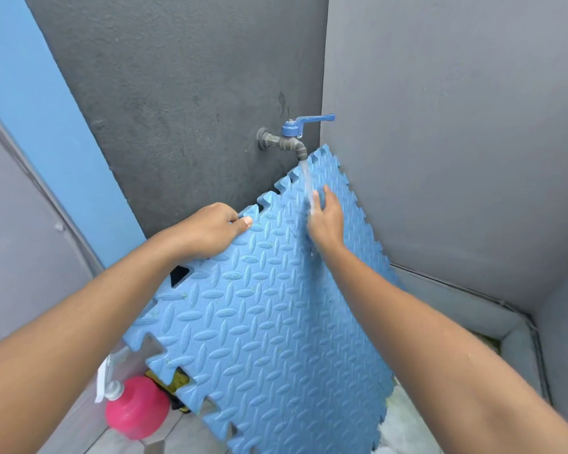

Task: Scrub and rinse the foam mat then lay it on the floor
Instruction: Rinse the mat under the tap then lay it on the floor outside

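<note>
A blue foam mat with jigsaw edges and a raised oval pattern stands tilted on end under a grey wall tap with a blue lever. Water runs from the spout onto the mat's upper part. My left hand grips the mat's top left edge, thumb on the front face. My right hand lies flat on the mat's upper face with fingers apart, right in the stream. The mat's bottom edge rests near the floor.
A pink bottle with a white pump top stands on the tiled floor at the lower left, with a yellow and black object behind the mat. Grey walls close in on the back and right. A low grey kerb runs along the right.
</note>
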